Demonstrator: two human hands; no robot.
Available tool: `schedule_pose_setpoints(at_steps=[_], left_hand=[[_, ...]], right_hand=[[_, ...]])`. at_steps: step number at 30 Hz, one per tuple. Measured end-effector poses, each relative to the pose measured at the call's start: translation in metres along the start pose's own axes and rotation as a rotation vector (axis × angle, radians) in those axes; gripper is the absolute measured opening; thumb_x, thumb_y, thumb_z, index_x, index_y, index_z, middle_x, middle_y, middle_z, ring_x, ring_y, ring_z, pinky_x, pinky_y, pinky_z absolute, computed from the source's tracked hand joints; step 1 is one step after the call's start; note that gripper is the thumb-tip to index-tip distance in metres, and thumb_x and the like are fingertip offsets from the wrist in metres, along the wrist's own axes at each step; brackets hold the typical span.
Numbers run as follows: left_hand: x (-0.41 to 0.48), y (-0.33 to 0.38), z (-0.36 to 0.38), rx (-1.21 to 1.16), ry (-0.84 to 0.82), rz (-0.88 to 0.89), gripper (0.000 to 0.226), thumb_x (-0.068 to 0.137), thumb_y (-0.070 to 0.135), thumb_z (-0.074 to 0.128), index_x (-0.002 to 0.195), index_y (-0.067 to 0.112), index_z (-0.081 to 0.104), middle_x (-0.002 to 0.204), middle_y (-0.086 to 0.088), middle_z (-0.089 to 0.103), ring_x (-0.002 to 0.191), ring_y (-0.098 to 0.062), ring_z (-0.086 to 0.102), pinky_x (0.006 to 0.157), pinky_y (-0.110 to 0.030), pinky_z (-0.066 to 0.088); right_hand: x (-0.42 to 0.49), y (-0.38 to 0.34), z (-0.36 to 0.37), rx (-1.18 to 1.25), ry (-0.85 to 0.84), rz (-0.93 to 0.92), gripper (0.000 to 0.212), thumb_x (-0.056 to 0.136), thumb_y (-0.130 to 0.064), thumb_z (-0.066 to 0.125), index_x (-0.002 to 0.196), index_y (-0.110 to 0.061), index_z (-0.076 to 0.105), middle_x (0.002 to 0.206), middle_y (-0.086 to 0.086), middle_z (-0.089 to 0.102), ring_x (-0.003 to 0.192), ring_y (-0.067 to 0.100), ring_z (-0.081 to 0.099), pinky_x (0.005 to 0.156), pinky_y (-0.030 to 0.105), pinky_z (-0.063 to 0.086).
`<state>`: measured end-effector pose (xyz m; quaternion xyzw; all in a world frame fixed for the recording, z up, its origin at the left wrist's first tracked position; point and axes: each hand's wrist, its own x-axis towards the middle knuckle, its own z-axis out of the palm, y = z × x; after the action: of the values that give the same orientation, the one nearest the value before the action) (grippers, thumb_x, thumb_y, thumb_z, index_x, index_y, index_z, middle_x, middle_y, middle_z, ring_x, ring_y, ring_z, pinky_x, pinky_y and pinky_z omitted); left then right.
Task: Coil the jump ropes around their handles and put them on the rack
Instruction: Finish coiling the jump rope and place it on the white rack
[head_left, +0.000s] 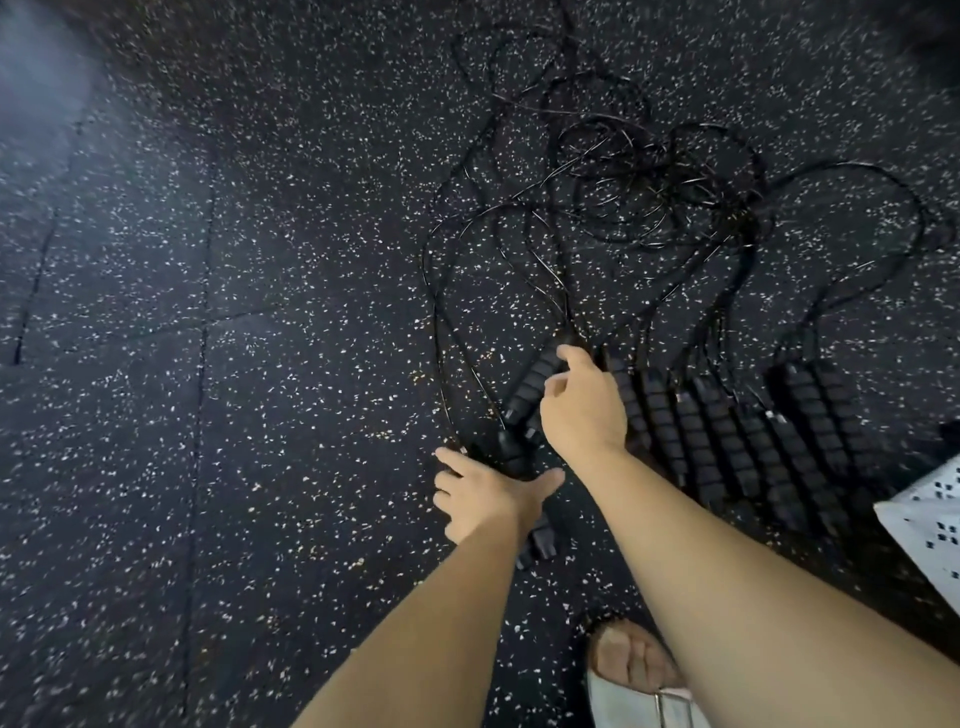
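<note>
right hand (582, 410) grip curls on a handle (530, 387); left hand (483, 496) lies open over a second handle (511, 449). both on the floor (208, 364), cords (623, 192) tangled beyond, spare handles (753, 441) beside. step: pickup. next: lift pair free, then coil.

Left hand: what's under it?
A black rope handle pokes out beside the wrist of the left hand; more black handle shows past its knuckles. The part between is covered, as is whether the fingers grip.

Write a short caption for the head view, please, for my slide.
Left hand and right hand reach down to black jump-rope handles beside tangled ropes on a speckled floor.
</note>
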<state>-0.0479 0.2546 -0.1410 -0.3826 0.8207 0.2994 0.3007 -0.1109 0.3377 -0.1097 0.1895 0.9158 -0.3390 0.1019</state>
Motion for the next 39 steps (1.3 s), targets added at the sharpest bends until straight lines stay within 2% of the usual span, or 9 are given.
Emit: schedule_pose_setpoints(at_steps=[5,8,12,15,18,24,29,34,39], left_hand=[[0.012,0.000,0.003,0.065,0.040,0.079,0.133,0.074,0.043,0.082,0.154,0.008,-0.018,0.154,-0.011,0.021,0.141,-0.030,0.024,0.106,-0.045,0.037],[0.016,-0.008,-0.004,0.258,0.131,0.136,0.124,0.079,0.040,0.078,0.155,0.008,-0.016,0.152,-0.007,0.027,0.138,-0.027,0.030,0.105,-0.044,0.038],[0.031,-0.035,-0.015,0.342,0.233,0.212,0.112,0.086,0.032,0.072,0.155,0.007,-0.013,0.156,-0.006,0.025,0.143,-0.027,0.026,0.115,-0.043,0.026],[0.033,-0.049,-0.021,0.351,0.241,0.225,0.120,0.080,0.046,0.076,0.155,0.008,-0.011,0.160,-0.008,0.015,0.148,-0.028,0.016,0.120,-0.043,0.016],[0.038,-0.048,-0.024,0.405,0.246,0.280,0.111,0.084,0.051,0.071,0.156,0.014,-0.005,0.157,-0.008,0.019,0.145,-0.028,0.021,0.116,-0.045,0.023],[0.048,-0.043,-0.040,0.388,0.176,0.338,0.067,0.090,0.030,0.067,0.142,0.016,0.027,0.138,-0.006,0.039,0.130,-0.026,0.036,0.102,-0.041,0.038],[0.036,-0.042,-0.089,0.452,0.232,0.351,0.065,0.089,0.032,0.065,0.141,0.017,0.030,0.138,-0.005,0.042,0.131,-0.027,0.038,0.107,-0.045,0.033],[-0.002,-0.036,-0.166,0.568,0.326,0.377,0.071,0.089,0.036,0.066,0.145,0.016,0.027,0.141,-0.006,0.041,0.134,-0.028,0.038,0.112,-0.049,0.030],[-0.061,-0.028,-0.232,0.642,0.402,0.441,0.071,0.088,0.029,0.066,0.146,0.017,0.026,0.140,-0.004,0.042,0.134,-0.027,0.038,0.115,-0.051,0.026]], right_hand=[[0.002,0.000,0.003,-0.014,-0.013,-0.021,0.048,0.095,-0.012,0.041,0.141,-0.025,0.042,0.102,-0.008,0.065,0.119,0.020,0.046,0.079,0.036,0.046],[0.001,-0.001,0.005,-0.017,-0.025,-0.028,0.049,0.095,-0.012,0.042,0.142,-0.024,0.041,0.092,-0.011,0.059,0.121,0.019,0.042,0.078,0.035,0.043],[-0.003,0.002,0.009,-0.033,-0.054,-0.025,0.048,0.095,-0.012,0.043,0.141,-0.024,0.042,0.091,-0.012,0.062,0.117,0.018,0.043,0.079,0.037,0.047],[-0.004,0.001,0.010,-0.042,-0.057,-0.020,0.047,0.095,-0.012,0.042,0.141,-0.024,0.042,0.089,-0.014,0.061,0.117,0.019,0.044,0.081,0.039,0.048],[-0.007,-0.003,0.012,-0.048,-0.069,-0.024,0.048,0.095,-0.012,0.042,0.141,-0.023,0.042,0.097,-0.010,0.065,0.116,0.019,0.044,0.081,0.037,0.047],[-0.013,-0.012,0.010,-0.078,-0.100,-0.044,0.049,0.095,-0.012,0.041,0.143,-0.022,0.041,0.103,-0.009,0.066,0.117,0.018,0.044,0.076,0.032,0.042],[-0.024,-0.038,-0.013,-0.087,-0.132,-0.083,0.047,0.095,-0.015,0.042,0.141,-0.026,0.042,0.106,-0.009,0.066,0.108,0.019,0.054,0.079,0.040,0.052],[-0.046,-0.075,-0.057,-0.129,-0.174,-0.164,0.040,0.097,-0.017,0.041,0.134,-0.028,0.050,0.112,-0.003,0.065,0.095,0.019,0.059,0.076,0.035,0.051],[-0.087,-0.106,-0.100,-0.153,-0.226,-0.246,0.033,0.098,-0.020,0.042,0.124,-0.029,0.061,0.118,-0.008,0.065,0.095,0.015,0.062,0.080,0.032,0.051]])
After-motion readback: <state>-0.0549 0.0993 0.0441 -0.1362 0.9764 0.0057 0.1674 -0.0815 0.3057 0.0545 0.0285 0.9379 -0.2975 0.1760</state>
